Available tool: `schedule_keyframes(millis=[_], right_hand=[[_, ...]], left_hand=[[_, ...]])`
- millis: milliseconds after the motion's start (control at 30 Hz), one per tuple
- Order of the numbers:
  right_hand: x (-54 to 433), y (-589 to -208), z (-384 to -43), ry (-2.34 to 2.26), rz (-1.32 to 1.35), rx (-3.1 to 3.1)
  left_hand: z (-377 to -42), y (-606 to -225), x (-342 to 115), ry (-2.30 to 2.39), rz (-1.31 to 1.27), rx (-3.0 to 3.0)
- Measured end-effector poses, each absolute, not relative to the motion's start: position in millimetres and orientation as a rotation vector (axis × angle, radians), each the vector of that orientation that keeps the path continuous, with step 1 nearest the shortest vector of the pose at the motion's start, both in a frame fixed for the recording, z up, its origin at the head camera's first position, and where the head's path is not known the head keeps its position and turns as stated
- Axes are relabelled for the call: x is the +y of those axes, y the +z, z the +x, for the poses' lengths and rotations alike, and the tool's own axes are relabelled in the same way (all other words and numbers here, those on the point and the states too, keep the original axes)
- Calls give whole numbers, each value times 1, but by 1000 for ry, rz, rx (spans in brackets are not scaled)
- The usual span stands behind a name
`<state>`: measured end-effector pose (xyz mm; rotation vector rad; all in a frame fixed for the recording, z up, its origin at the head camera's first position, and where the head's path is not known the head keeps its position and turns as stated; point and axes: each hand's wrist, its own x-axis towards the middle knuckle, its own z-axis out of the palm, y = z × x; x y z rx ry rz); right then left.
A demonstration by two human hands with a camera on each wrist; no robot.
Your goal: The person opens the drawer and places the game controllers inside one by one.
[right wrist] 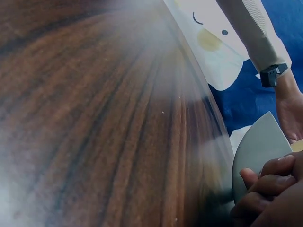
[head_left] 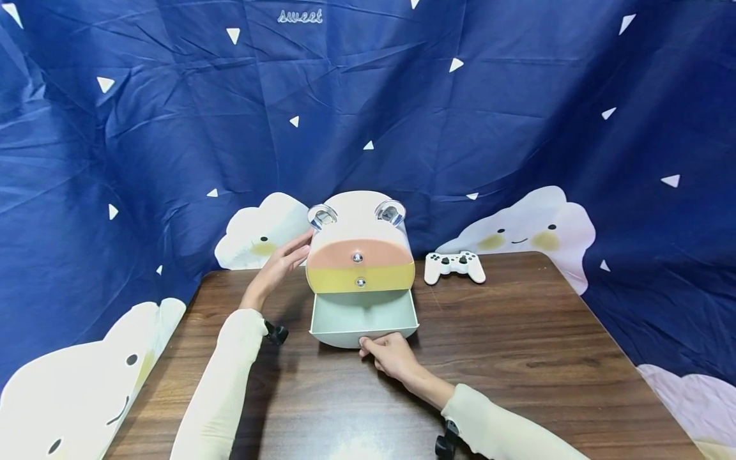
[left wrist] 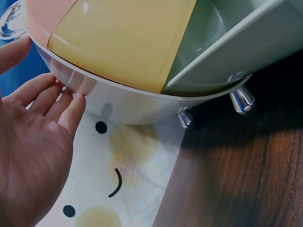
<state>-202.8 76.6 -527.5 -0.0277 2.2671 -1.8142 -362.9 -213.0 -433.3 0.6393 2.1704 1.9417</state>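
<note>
A small white storage box (head_left: 363,214) with a rounded top stands on the table. Its pink drawer (head_left: 333,254) and yellow drawer (head_left: 330,280) are closed, each with a silver knob. Below them the pale green drawer (head_left: 339,316) is pulled out, with nothing seen inside. My right hand (head_left: 393,354) has its fingers curled at the middle of that drawer's front, pinching it; the knob there is hidden behind the fingers. Against the box's left side rests my left hand (head_left: 282,262), fingers extended, fingertips at the white wall in the left wrist view.
A white game controller (head_left: 454,267) lies right of the box near the table's back edge. Two silver ring shapes (head_left: 391,212) stick up from the box top, and short metal feet (left wrist: 242,100) hold it off the wooden table (head_left: 517,345). Behind hangs a blue curtain (head_left: 368,96).
</note>
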Motion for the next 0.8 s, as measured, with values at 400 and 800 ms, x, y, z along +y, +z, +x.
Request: schedule_keyframes(millis=[400,800], right_hand=[[80,-529,-190,-1791,-70,2228],[80,-530,-182,-1792,-117,2214]], left_hand=[[-363,-433,-213,1936,656,2168],[-363,-433,-214,1931,662,2181]])
